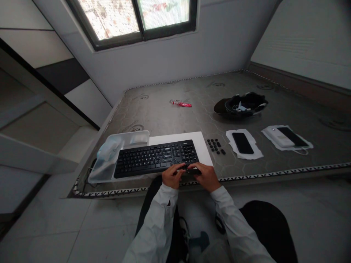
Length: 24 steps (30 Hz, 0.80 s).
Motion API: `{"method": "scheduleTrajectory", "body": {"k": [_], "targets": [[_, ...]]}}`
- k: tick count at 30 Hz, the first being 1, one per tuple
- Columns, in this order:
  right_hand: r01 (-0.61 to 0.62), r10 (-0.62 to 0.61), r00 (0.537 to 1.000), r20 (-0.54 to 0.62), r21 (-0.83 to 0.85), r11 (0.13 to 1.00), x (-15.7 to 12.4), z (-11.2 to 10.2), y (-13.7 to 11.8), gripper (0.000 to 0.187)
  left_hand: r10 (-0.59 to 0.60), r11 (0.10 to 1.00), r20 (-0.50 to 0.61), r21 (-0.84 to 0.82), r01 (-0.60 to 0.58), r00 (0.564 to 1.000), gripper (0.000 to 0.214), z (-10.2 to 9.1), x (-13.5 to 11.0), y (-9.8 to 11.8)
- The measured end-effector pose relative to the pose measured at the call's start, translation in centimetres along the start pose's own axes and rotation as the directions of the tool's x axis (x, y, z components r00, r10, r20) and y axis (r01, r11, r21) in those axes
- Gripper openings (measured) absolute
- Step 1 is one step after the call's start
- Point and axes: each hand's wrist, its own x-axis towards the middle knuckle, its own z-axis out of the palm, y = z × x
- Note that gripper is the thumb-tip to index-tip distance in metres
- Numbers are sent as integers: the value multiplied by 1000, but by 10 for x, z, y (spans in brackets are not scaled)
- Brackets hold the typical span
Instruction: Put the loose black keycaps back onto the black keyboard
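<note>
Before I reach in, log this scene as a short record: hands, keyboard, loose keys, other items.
Left hand: fingertips close to the right hand's, by the keyboard's near right corner; grip unclear
Right hand: fingers at a small dark piece; its kind unclear
Keyboard: black, lying across part of a clear tray and a white board
Loose keys: black, grouped right of the board
Phone: dark screen, on white cloth
Cap: beyond the phone, white items inside
Red packet: beyond the keyboard
</note>
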Motion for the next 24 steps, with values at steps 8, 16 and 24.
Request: {"method": "scheduleTrajectory", "body": {"k": [8,16,24], "targets": [[-14,19,996,-83,58,998,-1,3,0,17,78,996,-35,-40,-80,996,21,3,-1,-4],[1,19,992,-123,164,987,3,-1,-8,17,273,962,18,9,-274,962,23,2,2,-2],[-24,35,998,-50,217,976,7,-1,-3,9,350,935,79,25,-352,934,23,4,3,-8]]}}
